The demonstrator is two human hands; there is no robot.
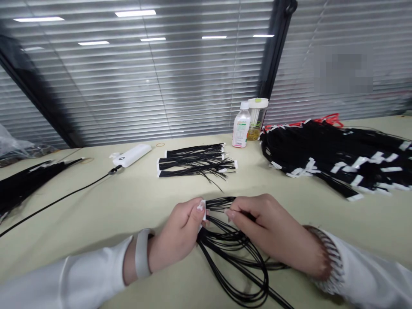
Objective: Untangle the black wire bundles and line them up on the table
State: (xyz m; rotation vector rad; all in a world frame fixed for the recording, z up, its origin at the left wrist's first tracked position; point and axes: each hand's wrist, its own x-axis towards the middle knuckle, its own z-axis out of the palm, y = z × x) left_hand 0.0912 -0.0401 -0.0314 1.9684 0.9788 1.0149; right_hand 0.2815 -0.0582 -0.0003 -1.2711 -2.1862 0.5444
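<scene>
My left hand (183,229) is closed around a white connector (204,211), thumb pressed on its face. From that connector a bundle of thin black wires (236,246) runs right and loops down over the table. To the right, my right hand (273,229) pinches several of those wires between thumb and forefinger, a short way from the connector. The far ends of the loops pass under my right hand and off the bottom edge. Beyond my hands lie several short black wire harnesses (189,163) with white end connectors, side by side.
A large pile of black cables (334,150) with white connectors lies at the right. A small bottle (241,126) and a lidded cup (257,118) stand by the window blinds (193,77). A white power bank (135,155) trails a black cord left, near another dark cable bundle (24,182).
</scene>
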